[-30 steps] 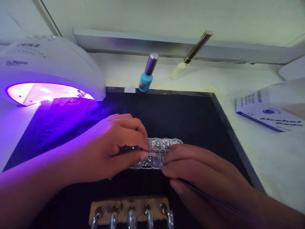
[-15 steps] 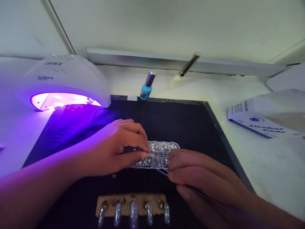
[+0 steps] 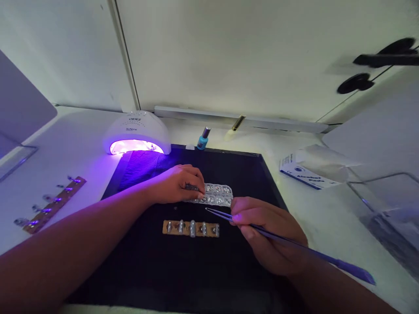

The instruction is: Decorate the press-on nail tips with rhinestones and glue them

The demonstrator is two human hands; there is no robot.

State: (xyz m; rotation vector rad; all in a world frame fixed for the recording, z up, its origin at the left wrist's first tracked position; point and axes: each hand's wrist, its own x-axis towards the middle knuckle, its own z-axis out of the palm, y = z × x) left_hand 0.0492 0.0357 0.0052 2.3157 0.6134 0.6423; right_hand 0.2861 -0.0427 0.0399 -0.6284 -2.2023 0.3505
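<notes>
My left hand (image 3: 183, 184) has its fingers curled over the left part of a clear compartment case (image 3: 220, 194) filled with small shiny stones. In my right hand (image 3: 262, 226) is a pair of long tweezers (image 3: 294, 245), pinched between thumb and fingers. The tweezer tips point left, just below the case, with what looks like a tiny bright piece at their end. Nearer the front lies a tan strip (image 3: 186, 228) bearing several silvery nail tips, touched by neither hand.
A lit white lamp (image 3: 139, 126) stands at the back left of the black mat (image 3: 157, 270). Behind the mat are a blue bottle (image 3: 202, 142) and a gold-capped bottle (image 3: 238, 124). An alcohol pads box (image 3: 304, 174) sits right; another nail strip (image 3: 59, 204) lies left.
The view has pulled back and shows more of the table. My right hand has drawn the tweezers' tips out of the case toward the nail strip. My left hand stays on the case.
</notes>
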